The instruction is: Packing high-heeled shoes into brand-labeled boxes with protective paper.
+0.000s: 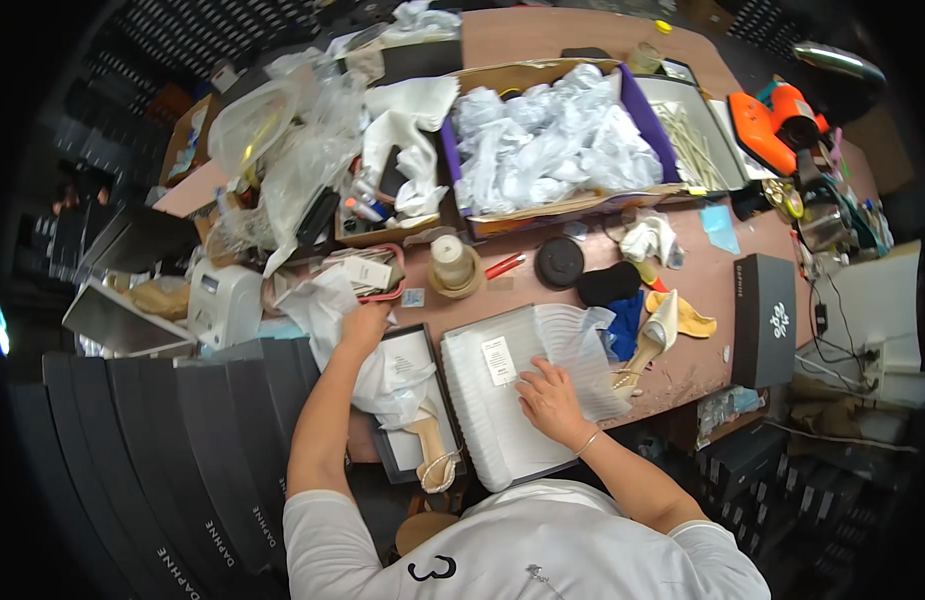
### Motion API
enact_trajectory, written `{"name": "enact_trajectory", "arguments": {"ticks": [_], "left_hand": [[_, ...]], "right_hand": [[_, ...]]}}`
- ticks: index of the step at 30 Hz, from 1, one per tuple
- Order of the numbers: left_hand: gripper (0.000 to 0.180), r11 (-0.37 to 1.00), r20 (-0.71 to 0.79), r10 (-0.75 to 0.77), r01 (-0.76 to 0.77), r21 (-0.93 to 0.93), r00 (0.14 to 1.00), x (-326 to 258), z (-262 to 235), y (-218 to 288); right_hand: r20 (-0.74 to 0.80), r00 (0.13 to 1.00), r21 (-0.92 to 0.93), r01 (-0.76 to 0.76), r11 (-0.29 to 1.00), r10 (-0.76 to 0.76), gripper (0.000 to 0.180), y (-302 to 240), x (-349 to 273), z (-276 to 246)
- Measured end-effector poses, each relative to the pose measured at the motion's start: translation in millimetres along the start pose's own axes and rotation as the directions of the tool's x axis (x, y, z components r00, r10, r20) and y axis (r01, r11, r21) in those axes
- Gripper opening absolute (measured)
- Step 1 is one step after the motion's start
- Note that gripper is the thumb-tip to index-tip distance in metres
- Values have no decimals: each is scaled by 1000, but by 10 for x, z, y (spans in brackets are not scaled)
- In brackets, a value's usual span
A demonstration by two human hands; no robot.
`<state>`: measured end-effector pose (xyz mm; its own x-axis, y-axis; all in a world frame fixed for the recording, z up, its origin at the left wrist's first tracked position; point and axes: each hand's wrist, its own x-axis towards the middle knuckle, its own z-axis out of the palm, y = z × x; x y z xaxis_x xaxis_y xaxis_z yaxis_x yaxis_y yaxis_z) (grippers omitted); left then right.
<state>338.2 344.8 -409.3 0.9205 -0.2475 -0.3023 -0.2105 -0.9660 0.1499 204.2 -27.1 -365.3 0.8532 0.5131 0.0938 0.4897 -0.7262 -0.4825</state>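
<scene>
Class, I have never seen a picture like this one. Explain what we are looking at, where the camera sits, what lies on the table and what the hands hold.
One camera, worn on a person's head, looks down; its wide lens bends the edges. No machine: two bare hands. The left hand grips white wrapping paper above an open shoe box with a beige high-heeled shoe. The right hand presses on a white ribbed bag. The brown table also bears another shoe and a black box.

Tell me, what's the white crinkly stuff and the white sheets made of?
The white wrap under the left hand looks like thin tissue paper: soft, crumpled folds. The sheets under the right hand look like ribbed foam or plastic, slightly see-through.
</scene>
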Motion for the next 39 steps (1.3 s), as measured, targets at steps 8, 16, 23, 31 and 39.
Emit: {"name": "enact_trajectory", "arguments": {"ticks": [8,16,23,31,39], "left_hand": [[13,968,-251,145,-85,237,957,185,25,760],[26,933,-55,107,-81,350,993,436,182,775],[43,969,-78,28,-8,246,997,493,287,718],[42,989,12,-67,65,135,998,497,407,584],[43,980,-28,-21,26,197,999,495,325,708]], "right_hand": [[29,1000,8,-12,1000,12,25,28,-37,-3],[31,999,47,-23,999,21,23,20,-46,16],[13,1000,53,-22,998,22,22,21,-36,-26],[1,1000,54,-4,999,4,22,22,-38,-17],[1,1000,42,2,999,-3,22,46,-46,-22]]}}
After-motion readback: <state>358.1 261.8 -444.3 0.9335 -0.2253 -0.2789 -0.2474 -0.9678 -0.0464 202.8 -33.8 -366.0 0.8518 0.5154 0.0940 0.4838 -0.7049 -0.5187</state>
